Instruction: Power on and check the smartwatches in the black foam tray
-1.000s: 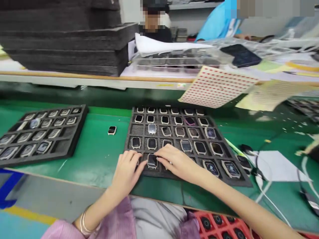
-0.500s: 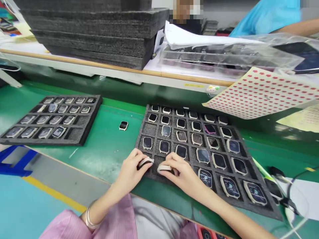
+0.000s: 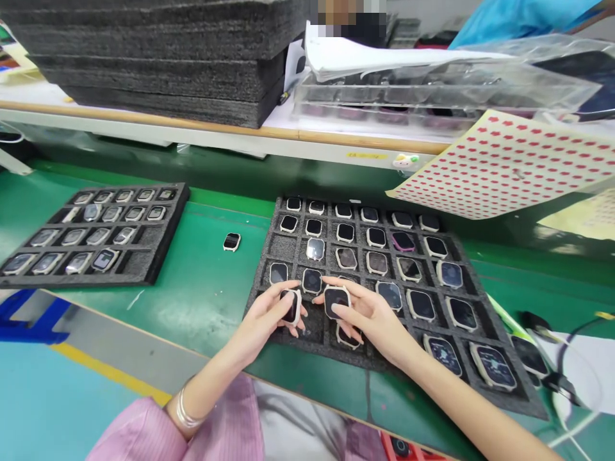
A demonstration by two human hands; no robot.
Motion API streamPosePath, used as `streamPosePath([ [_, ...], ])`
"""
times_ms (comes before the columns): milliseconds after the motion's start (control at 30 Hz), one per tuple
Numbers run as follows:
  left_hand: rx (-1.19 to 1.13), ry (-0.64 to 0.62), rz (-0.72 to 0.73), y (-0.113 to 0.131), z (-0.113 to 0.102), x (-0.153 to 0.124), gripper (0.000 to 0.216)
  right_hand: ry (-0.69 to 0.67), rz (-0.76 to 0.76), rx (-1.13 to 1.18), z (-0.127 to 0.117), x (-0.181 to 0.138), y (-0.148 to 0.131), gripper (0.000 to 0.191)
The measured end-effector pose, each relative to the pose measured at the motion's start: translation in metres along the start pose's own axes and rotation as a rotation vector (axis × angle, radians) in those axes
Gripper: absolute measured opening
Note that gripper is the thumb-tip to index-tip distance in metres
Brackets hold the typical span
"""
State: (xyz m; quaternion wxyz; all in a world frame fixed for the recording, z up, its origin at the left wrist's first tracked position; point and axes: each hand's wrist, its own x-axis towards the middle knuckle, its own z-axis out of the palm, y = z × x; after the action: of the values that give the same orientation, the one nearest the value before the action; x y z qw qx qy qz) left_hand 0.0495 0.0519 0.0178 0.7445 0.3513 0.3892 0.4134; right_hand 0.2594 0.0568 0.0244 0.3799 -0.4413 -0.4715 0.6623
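My left hand (image 3: 269, 315) grips a smartwatch (image 3: 292, 308) between thumb and fingers, its dark screen turned toward my right hand. In my right hand (image 3: 369, 312) is a second smartwatch (image 3: 337, 298), screen facing up with my thumb on the glass. Both are held just above the near left part of a black foam tray (image 3: 283, 247), whose compartments hold many strapless smartwatches. One watch (image 3: 348, 335) in the tray is partly hidden under my right hand. A few near-left compartments show bare foam.
Another foam tray of watches (image 3: 166, 237) lies on the left. Between the trays sits a lone smartwatch (image 3: 232, 241). A shelf behind carries stacked black foam (image 3: 158, 70), clear plastic trays (image 3: 355, 96) and a hanging red-dotted sheet (image 3: 509, 166). Cables (image 3: 564, 358) lie at right.
Both watches have been lifted and turned so their screens show more. My hands have moved up slightly, and a watch now shows beneath my right hand. The camera view has shifted a little.
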Motion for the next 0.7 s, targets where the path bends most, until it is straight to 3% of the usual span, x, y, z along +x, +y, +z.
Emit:
streamPosePath([
  [200, 0.339, 0.083, 0.094, -0.008, 0.003, 0.003, 0.036, -0.099, 0.082, 0.289, -0.003, -0.004, 0.004, 0.051],
  [300, 0.450, 0.047, 0.106, -0.010, 0.005, 0.001, 0.028, -0.106, 0.060, 0.304, -0.005, -0.005, 0.007, 0.049],
  [433, 0.520, 0.038, 0.127, -0.011, 0.007, -0.004, 0.029, -0.100, 0.028, 0.284, -0.008, -0.006, 0.011, 0.041],
  [700, 0.492, 0.072, 0.172, -0.017, 0.010, -0.003, 0.036, -0.151, 0.013, 0.323, -0.003, -0.015, 0.011, 0.047],
])
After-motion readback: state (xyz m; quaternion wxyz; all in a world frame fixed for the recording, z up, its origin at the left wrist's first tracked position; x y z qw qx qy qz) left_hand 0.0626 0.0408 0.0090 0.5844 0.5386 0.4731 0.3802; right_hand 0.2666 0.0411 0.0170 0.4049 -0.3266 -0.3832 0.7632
